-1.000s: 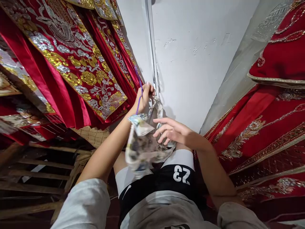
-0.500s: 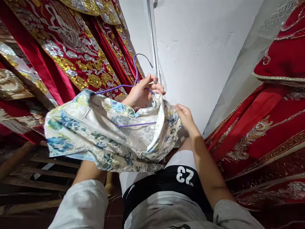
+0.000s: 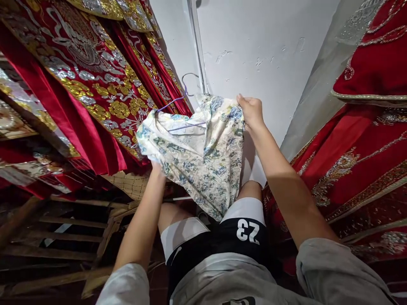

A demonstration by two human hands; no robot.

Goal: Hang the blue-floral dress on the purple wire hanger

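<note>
A white short-sleeved blouse (image 3: 210,169) with blue and green flowers hangs spread in front of me. Its neckline shows a purple hanger (image 3: 171,103) inside, with the lower bar crossing the opening and the hook standing above the collar. At the right shoulder, my right hand (image 3: 252,112) pinches the fabric between thumb and fingers. My left hand (image 3: 157,168) goes up under the left sleeve; cloth covers its fingers, so I cannot see how they are set.
Red embroidered garments (image 3: 95,80) with gold and silver decoration hang at left. More red beaded garments (image 3: 365,169) hang at right. A white panel (image 3: 270,55) stands ahead beside a metal strip (image 3: 197,46). A wooden slatted frame (image 3: 73,237) sits low at left.
My left hand has come out of the neckline and off the hanger's neck, down to under the left sleeve. My right hand has risen with the right shoulder; the blouse now hangs more spread.
</note>
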